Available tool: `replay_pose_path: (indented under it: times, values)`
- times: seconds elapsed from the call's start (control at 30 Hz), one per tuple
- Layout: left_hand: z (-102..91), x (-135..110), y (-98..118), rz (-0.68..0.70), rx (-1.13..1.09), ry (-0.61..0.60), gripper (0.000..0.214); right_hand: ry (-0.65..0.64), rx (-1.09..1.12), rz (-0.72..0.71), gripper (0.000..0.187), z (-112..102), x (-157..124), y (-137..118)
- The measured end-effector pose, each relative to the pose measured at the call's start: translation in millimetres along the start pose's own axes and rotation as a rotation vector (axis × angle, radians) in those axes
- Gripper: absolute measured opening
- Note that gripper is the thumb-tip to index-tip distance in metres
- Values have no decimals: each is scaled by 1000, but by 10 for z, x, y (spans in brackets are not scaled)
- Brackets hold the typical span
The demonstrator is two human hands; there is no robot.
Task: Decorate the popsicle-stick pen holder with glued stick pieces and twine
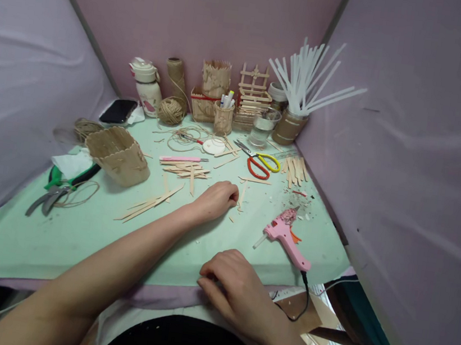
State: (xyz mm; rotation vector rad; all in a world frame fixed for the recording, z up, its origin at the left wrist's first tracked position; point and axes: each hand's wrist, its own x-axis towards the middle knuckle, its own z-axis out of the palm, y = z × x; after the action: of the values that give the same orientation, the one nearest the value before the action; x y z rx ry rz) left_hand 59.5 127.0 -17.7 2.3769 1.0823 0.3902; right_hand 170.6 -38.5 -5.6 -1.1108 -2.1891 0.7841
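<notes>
My left hand (216, 200) rests on the green cloth, its fingers curled in; whatever may be inside them is hidden. Just right of its knuckles lie a thin wooden strip (242, 194) and small wood chips. Over the near table edge is my right hand (235, 286), loosely bent, with a gap between thumb and fingers and nothing visible in it. Flat wooden craft sticks (184, 169) form a pile beyond my left wrist, with a pink craft knife (183, 159) beside them. More sticks (152, 204) lie left of my forearm. A pink glue gun (289, 242) lies to the right.
Scissors (259, 162) lie open behind my left hand. A wooden-stick basket (118, 155) and pliers (53, 197) are at left. Twine (170, 111), a bottle (146, 88), a water cup (263, 127) and a jar (289, 128) of glue sticks stand at the back. The glue gun's cord (305, 295) hangs over the edge.
</notes>
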Motion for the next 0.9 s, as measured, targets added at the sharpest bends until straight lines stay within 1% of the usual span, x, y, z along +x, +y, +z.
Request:
replay_pose_path:
  times: [0.17, 0.23, 0.3, 0.33, 0.4, 0.43, 0.5, 0.53, 0.6, 0.67, 0.73, 0.83, 0.9]
  values:
    - [7, -17, -28, -6, 4, 20, 9, 7, 6, -1, 8, -20, 15, 0]
    - [4, -22, -29, -11, -14, 50, 11, 18, 7, -5, 8, -41, 15, 11]
    - [-17, -33, -10, -45, -92, 96, 12, 47, 15, 9, 8, -81, 14, 30]
    - [-36, -46, 8, -79, -176, 121, 11, 76, 26, 29, 9, -108, 15, 45]
    - [-95, -96, 60, -184, -452, 130, 11, 172, 71, 90, 10, -172, 24, 86]
    - [-133, -136, 91, -250, -626, 112, 13, 241, 103, 130, 11, -205, 33, 112]
    - [-214, -240, 151, -380, -961, 34, 21, 394, 158, 204, 11, -261, 67, 172]
    - [-252, -300, 175, -433, -1087, -8, 25, 462, 175, 232, 10, -280, 91, 201]
    - [-308, -421, 203, -497, -1243, -69, 33, 555, 174, 249, 6, -292, 152, 253]
    - [-332, -522, 203, -520, -1312, -99, 39, 585, 134, 213, 4, -272, 221, 290]
    - [-333, -591, 183, -526, -1341, -110, 40, 585, 63, 141, 7, -233, 283, 315]
    - [-323, -650, 146, -533, -1373, -129, 38, 546, -49, 31, 16, -177, 346, 343]
    - [-324, -677, 131, -537, -1397, -151, 35, 514, -108, -7, 19, -157, 371, 355]
